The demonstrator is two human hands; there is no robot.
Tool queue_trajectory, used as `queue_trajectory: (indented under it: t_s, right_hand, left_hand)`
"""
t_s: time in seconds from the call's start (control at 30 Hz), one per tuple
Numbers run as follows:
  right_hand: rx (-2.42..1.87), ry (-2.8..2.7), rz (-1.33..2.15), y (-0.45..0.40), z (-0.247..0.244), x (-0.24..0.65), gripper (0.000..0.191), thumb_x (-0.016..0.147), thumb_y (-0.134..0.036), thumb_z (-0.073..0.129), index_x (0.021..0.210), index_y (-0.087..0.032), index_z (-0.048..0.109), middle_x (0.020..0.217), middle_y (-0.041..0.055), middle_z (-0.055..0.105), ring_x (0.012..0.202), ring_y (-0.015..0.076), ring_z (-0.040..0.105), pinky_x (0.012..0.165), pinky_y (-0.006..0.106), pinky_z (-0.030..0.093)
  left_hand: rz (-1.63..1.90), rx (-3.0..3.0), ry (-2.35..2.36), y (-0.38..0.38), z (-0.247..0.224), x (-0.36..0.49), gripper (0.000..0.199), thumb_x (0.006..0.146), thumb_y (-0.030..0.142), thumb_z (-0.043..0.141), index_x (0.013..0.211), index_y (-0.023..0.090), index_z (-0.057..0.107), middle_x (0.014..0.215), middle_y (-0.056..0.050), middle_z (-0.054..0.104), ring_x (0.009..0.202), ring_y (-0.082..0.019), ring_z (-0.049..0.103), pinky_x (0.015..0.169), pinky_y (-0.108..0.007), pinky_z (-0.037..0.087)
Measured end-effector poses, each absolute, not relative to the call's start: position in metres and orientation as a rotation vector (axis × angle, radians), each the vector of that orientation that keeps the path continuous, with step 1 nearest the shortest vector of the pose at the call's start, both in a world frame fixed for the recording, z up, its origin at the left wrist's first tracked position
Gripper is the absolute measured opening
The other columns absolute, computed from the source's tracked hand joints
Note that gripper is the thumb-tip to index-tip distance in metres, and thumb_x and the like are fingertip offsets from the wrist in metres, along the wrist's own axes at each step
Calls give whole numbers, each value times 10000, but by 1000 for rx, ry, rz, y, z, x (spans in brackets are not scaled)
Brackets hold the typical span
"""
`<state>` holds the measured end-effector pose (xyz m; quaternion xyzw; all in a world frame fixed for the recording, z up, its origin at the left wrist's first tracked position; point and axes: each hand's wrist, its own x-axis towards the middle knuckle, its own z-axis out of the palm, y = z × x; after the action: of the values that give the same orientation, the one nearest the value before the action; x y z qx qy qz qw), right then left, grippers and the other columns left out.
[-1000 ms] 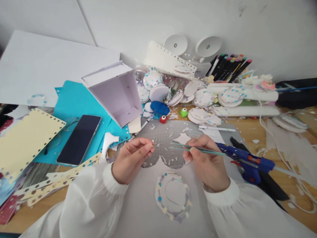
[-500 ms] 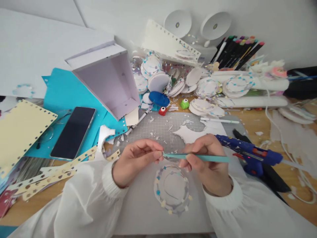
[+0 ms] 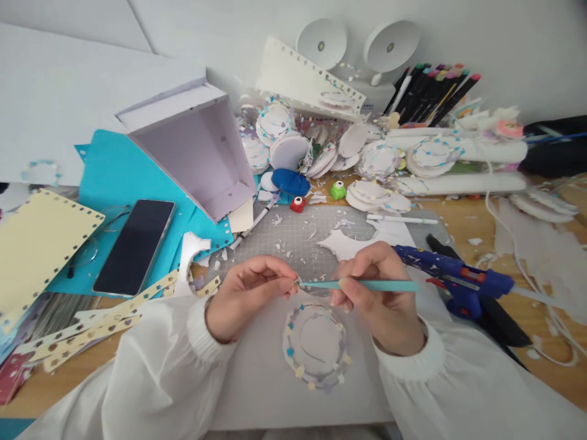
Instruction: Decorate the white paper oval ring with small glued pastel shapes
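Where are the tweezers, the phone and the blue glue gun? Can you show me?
Tweezers (image 3: 389, 285): head view, on the wide teal end.
Phone (image 3: 134, 247): head view, middle of the dark screen.
Blue glue gun (image 3: 441, 267): head view, on its body.

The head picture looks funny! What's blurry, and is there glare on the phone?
Head view: soft light, no strong glare on the phone; the tiny piece in the left hand is too blurred to make out; at the head view's right edge, the black thing looks smeared.
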<state>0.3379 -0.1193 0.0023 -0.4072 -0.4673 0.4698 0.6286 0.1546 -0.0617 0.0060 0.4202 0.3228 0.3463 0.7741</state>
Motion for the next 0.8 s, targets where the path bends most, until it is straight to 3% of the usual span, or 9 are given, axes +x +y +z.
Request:
queue_trajectory:
  t_s: [0.8]
  right_hand:
    - [-893,-965,1204,-116,2,339,145,863,-248,632,879,-250,487,581,-60,626,502,86,543,455,194,401]
  left_hand:
    - [781,989,575,-61,1,150,57,745,209,754,771,168,723,677,-27,672,613,-103,583,587,-208,467]
